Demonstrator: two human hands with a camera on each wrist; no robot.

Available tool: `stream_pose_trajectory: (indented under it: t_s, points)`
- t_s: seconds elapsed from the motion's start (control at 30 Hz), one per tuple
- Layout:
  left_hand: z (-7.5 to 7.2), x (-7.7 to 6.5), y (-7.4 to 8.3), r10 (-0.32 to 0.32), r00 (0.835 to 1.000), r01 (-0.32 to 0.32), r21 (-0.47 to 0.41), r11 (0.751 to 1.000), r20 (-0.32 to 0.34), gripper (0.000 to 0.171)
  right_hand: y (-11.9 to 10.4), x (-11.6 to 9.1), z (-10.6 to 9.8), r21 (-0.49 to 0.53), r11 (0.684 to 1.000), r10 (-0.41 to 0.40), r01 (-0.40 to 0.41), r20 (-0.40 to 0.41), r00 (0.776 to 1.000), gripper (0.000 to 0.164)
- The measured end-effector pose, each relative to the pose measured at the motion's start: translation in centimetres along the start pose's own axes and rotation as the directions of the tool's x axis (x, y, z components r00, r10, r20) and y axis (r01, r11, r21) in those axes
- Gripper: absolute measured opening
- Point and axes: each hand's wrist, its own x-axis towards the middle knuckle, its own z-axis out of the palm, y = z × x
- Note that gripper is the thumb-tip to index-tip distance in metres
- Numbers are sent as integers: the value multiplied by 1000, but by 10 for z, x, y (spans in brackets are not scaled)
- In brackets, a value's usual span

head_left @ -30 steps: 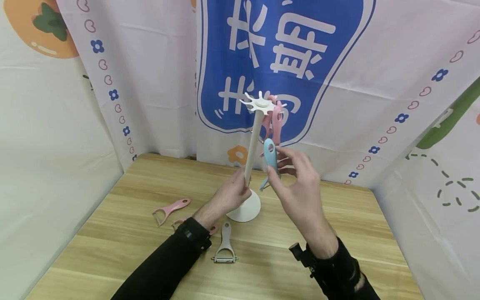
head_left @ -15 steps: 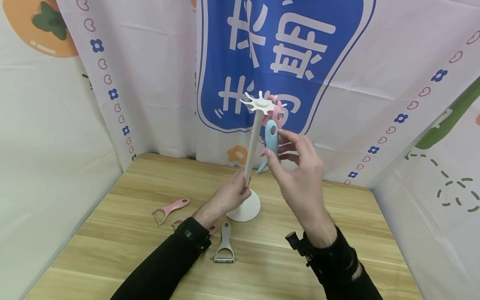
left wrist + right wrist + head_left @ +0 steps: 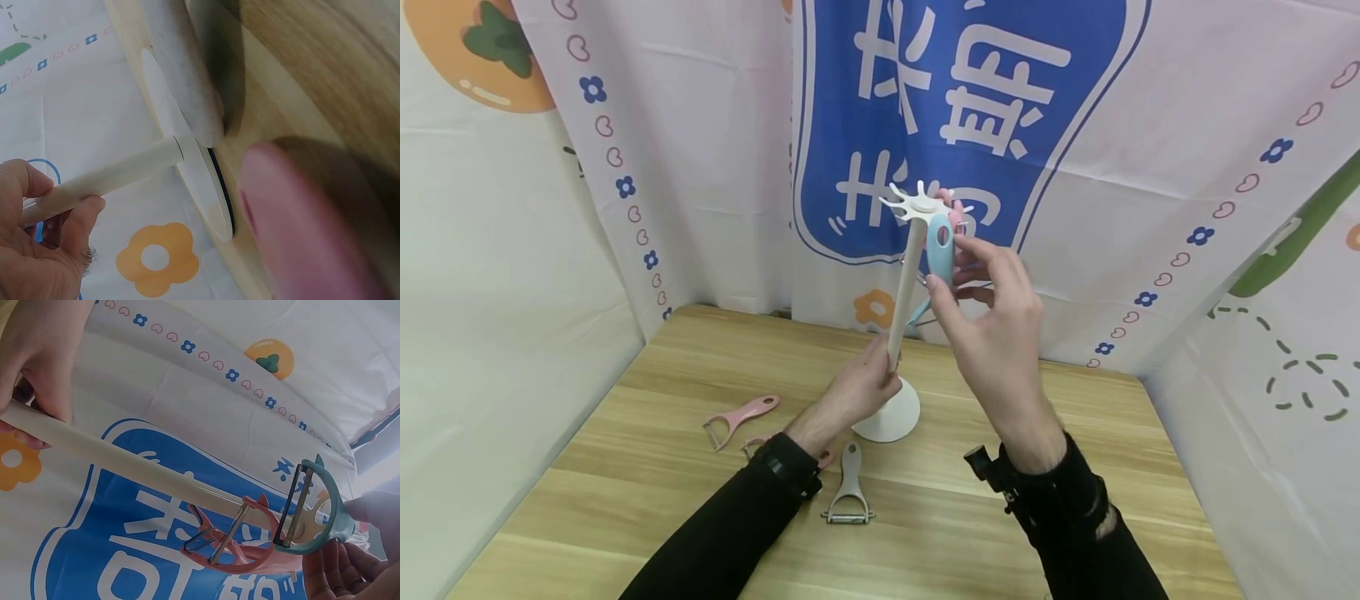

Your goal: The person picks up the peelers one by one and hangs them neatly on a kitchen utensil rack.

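A white stand with a round base, a tall post and a ring of prongs on top stands on the table. My left hand grips the post low down, thumb and fingers round it in the left wrist view. My right hand pinches a blue peeler by its handle, holed end up, right beside the prongs. The blade end of the blue peeler hangs below the fingers. Pink peelers hang from the far right prongs, partly hidden behind the blue one.
On the wooden table lie a pink peeler, another pink peeler mostly hidden under the left forearm, and a grey peeler. A printed cloth hangs right behind the table.
My right hand has raised the blue peeler from below the pink ones up to just under the prong ring. My left hand keeps its grip on the post.
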Motion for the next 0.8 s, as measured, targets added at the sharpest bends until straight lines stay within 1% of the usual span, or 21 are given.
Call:
stream_pose_trajectory:
  t_s: [0.4, 0.63, 0.8]
  points:
    - [1, 1, -1, 18, 1000, -18, 2, 1000, -14, 35, 17, 2, 9, 10, 1000, 20, -20, 17, 1000, 46]
    - [1, 1, -1, 17, 1000, -16, 19, 1000, -14, 32, 20, 1, 12, -2, 1000, 28, -28, 21, 999, 46]
    - [1, 1, -1, 12, 1000, -12, 18, 1000, -16, 33, 20, -1, 12, 7, 999, 42, -43, 24, 999, 46]
